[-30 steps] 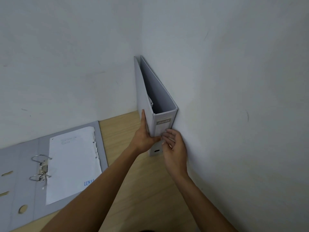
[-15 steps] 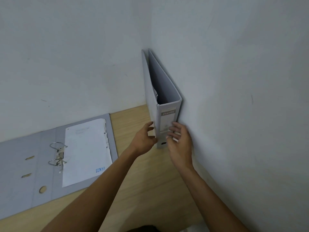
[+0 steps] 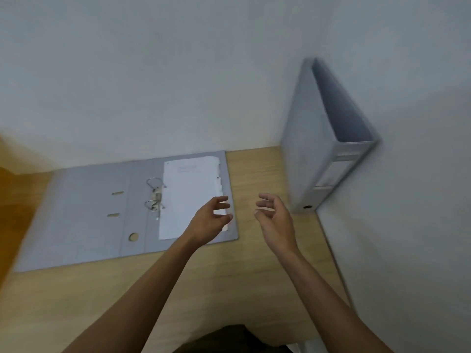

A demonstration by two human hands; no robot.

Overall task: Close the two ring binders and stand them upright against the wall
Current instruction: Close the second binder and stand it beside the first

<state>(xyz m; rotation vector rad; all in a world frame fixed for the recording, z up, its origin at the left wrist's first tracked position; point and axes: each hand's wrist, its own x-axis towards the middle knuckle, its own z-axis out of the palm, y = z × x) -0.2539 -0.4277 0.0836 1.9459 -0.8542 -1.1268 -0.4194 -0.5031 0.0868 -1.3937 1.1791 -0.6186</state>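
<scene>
From the head camera we see two grey ring binders on a light wooden table point(image 3: 229, 289). The closed binder point(image 3: 323, 149) stands up on the far right, in the corner. Its right side touches the right wall point(image 3: 420, 200), and its spine with the label faces us. Nothing is holding it.

The open binder point(image 3: 89, 212) lies flat on the left, near the far wall point(image 3: 153, 72). Its metal rings point(image 3: 154, 194) are in the middle, and a white sheet of paper point(image 3: 188, 194) lies on its right half.

Our left hand point(image 3: 210, 220) is over the near right corner of the open binder. Its fingers are loosely curled and a little apart, and we cannot tell if they touch the paper. Our right hand point(image 3: 274, 217) is in the air between the two binders, with fingers bent and spread, holding nothing.

There is bare table between the two binders and in front of us. The table's left edge is blurry.
</scene>
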